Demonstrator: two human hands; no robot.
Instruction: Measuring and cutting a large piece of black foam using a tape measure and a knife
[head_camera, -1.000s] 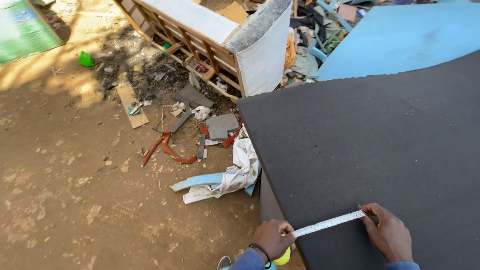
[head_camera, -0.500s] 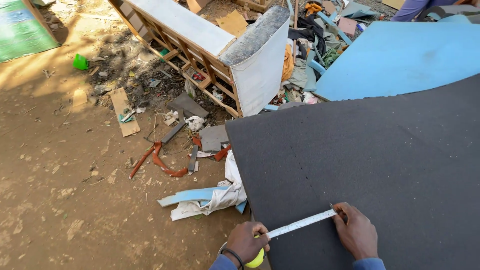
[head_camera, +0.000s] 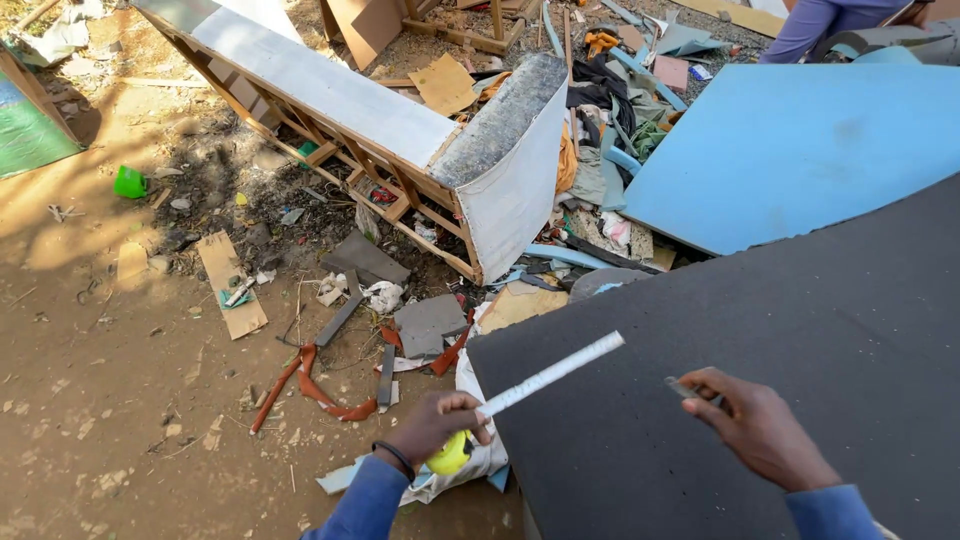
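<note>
The left hand (head_camera: 437, 422) is closed around a yellow tape measure (head_camera: 451, 455), its case tucked under the fingers at the near edge of the dark foam sheet (head_camera: 760, 320). From the case a white tape blade (head_camera: 552, 374) sticks out stiffly, up and to the right, its free end lifted over the sheet's near corner — it touches nothing at the tip. A dark band circles the left wrist, and a blue sleeve runs back toward the bottom of the frame.

The right hand (head_camera: 762, 432) hovers over the dark foam sheet, well apart from the blade's end, with thumb and forefinger pinched on a small thin grey object (head_camera: 682, 388); what it is cannot be told.

Beyond the dark sheet lies a light blue foam sheet (head_camera: 800, 150). To the left of both, on bare brown dirt, stands a wooden sofa frame (head_camera: 380, 130) tipped on its side with one padded arm. Around its foot are scattered scraps — white cloth (head_camera: 470, 385), cardboard pieces, orange strips (head_camera: 310, 385) and a green cup (head_camera: 129, 182). Another person's leg (head_camera: 815, 25) shows at the top right.
</note>
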